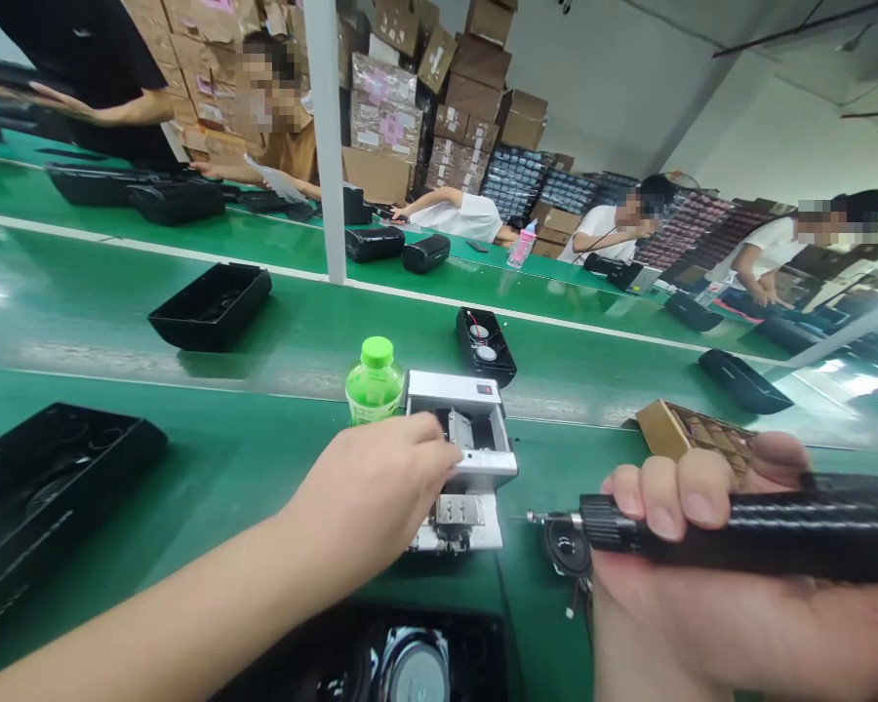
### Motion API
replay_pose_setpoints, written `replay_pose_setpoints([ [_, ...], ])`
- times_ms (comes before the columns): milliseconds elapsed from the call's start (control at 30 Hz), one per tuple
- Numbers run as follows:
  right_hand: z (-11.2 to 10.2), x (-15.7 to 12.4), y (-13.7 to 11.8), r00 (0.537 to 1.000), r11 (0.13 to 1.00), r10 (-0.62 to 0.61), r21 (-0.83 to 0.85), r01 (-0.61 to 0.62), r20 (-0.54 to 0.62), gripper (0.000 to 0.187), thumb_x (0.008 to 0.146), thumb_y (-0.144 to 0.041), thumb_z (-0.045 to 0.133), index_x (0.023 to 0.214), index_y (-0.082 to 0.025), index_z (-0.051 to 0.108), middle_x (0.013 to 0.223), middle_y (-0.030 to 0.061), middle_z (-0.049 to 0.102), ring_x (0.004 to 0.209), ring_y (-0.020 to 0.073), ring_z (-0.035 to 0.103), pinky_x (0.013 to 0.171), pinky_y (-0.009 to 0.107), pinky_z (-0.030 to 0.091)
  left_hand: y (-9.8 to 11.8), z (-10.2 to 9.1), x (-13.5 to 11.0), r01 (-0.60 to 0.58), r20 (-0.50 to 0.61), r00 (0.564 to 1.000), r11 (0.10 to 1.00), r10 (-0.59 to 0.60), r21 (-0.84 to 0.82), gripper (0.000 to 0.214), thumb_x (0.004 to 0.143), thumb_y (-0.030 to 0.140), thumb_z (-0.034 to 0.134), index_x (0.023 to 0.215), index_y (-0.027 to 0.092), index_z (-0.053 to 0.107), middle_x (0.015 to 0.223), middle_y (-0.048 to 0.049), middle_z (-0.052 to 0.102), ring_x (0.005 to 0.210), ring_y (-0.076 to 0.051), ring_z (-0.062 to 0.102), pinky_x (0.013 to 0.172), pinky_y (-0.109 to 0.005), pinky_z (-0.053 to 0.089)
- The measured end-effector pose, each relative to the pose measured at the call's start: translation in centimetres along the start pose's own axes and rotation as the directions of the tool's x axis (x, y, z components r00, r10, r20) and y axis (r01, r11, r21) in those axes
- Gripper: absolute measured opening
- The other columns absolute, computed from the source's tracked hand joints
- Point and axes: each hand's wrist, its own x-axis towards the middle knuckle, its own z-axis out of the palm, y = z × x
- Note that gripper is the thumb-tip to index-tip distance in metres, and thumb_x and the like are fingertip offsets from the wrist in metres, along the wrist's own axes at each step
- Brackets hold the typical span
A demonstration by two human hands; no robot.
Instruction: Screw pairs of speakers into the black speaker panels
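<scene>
My left hand (366,497) is curled with its fingers on the edge of a silver-and-white metal jig (479,458); from here I can't tell whether it is gripping or only resting. My right hand (651,614) is closed around a black carbon-patterned electric screwdriver (746,531), its thin steel bit pointing toward the jig. Just under the bit, at the edge of that hand, lies a round black speaker driver (565,546) with thin wires trailing from it.

The jig stands on a green rubber-topped desk (190,458), with a lime-capped plastic bottle (375,380) just beside it. Beyond them sit an open black speaker shell (487,346) with two round parts inside and an empty black plastic housing (212,307). A gold-and-brown patterned box (692,439) lies partly behind my right hand.

A large black speaker panel (44,497) is cut off by the left edge of my view, and a black housing with a silver speaker cone (414,673) is cut off at the bottom. My left hand covers part of the jig, so I can't make out what is inside it. Past a white post (326,136), co-workers (460,214) sit along a second green line, with stacked cardboard cartons (468,97) behind them.
</scene>
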Motion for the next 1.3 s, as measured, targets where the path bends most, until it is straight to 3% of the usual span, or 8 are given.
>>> replay_pose_setpoints([
  [133,-0.8,-1.3,-0.2,0.990,0.992,0.114,-0.049,-0.119,-0.084,0.063,0.089,-0.087,0.066,0.110,-0.028,0.070,0.062,-0.0071,0.057,0.048,0.0133,0.046,0.051,0.029,0.046,0.8,-0.5,5.9,-0.005,0.171,0.985,0.999,0.012,-0.037,0.029,0.095,0.014,0.061,0.104,0.022,0.087,0.098,-0.0098,0.083,0.090,-0.027,0.077,0.082,-0.036,0.059],
  [233,-1.0,-1.9,0.5,0.985,0.988,0.138,-0.054,-0.144,-0.102,0.071,0.088,-0.092,0.060,0.113,-0.026,0.071,0.059,-0.0064,0.057,0.045,0.0136,0.046,0.047,0.028,0.045,0.9,-0.6,9.0,-0.029,0.329,0.942,0.995,0.060,-0.098,0.029,0.086,0.011,0.068,0.098,0.026,0.090,0.096,-0.0058,0.087,0.088,-0.026,0.078,0.082,-0.033,0.058],
  [367,-1.5,-2.5,1.8,0.980,0.984,0.177,0.026,-0.175,-0.090,0.070,0.090,-0.090,0.062,0.118,-0.026,0.071,0.061,-0.0062,0.059,0.045,0.0133,0.049,0.047,0.027,0.047,0.8,-1.4,10.7,-0.010,0.458,0.884,0.985,0.090,-0.174,0.035,0.085,0.008,0.066,0.096,0.029,0.091,0.108,0.0020,0.089,0.093,-0.021,0.079,0.083,-0.027,0.054],
  [500,-1.9,-3.0,2.7,0.971,0.970,0.234,0.078,-0.231,-0.045,0.067,0.094,-0.087,0.061,0.122,-0.027,0.069,0.063,-0.0057,0.062,0.047,0.0140,0.052,0.049,0.029,0.052,0.5,-1.9,10.9,0.061,0.505,0.862,0.979,0.047,-0.196,0.030,0.092,0.013,0.064,0.098,0.028,0.090,0.107,0.0048,0.089,0.093,-0.018,0.078,0.081,-0.025,0.052],
  [800,-1.9,-3.3,3.2,0.973,0.971,0.229,0.085,-0.225,-0.040,0.070,0.093,-0.090,0.057,0.123,-0.028,0.066,0.064,-0.0059,0.062,0.047,0.0141,0.054,0.048,0.028,0.053,0.0,-0.5,9.9,0.087,0.400,0.916,0.985,-0.019,-0.152,0.021,0.093,0.020,0.063,0.091,0.024,0.083,0.094,0.0018,0.085,0.084,-0.019,0.074,0.076,-0.029,0.051],
  [1000,-2.0,-3.6,3.4,0.971,0.961,0.240,0.137,-0.239,0.006,0.067,0.094,-0.088,0.059,0.126,-0.030,0.064,0.067,-0.0054,0.064,0.050,0.0153,0.057,0.051,0.030,0.054,0.9,-0.5,8.7,0.164,0.160,0.975,0.984,-0.151,-0.072,0.034,0.108,0.027,0.046,0.102,0.020,0.078,0.105,-0.0070,0.083,0.095,-0.025,0.074,0.085,-0.036,0.056],
  [1133,-2.0,-3.7,3.6,0.971,0.957,0.240,0.166,-0.239,0.012,0.063,0.097,-0.085,0.057,0.127,-0.030,0.064,0.068,-0.0051,0.064,0.051,0.0143,0.056,0.052,0.029,0.054,1.8,-0.7,8.7,0.141,0.015,0.990,0.990,-0.141,-0.015,0.030,0.107,0.028,0.051,0.108,0.019,0.080,0.111,-0.0095,0.081,0.105,-0.029,0.073,0.095,-0.042,0.056],
  [1300,-2.1,-3.8,3.7,0.973,0.952,0.229,0.205,-0.229,0.022,0.059,0.100,-0.082,0.056,0.128,-0.031,0.064,0.071,-0.0055,0.064,0.052,0.0134,0.057,0.053,0.028,0.054,1.3,-0.6,8.6,0.057,0.145,0.988,0.998,-0.054,-0.018,0.038,0.099,0.015,0.054,0.115,0.024,0.087,0.123,-0.0069,0.084,0.115,-0.029,0.076,0.104,-0.041,0.057],
])
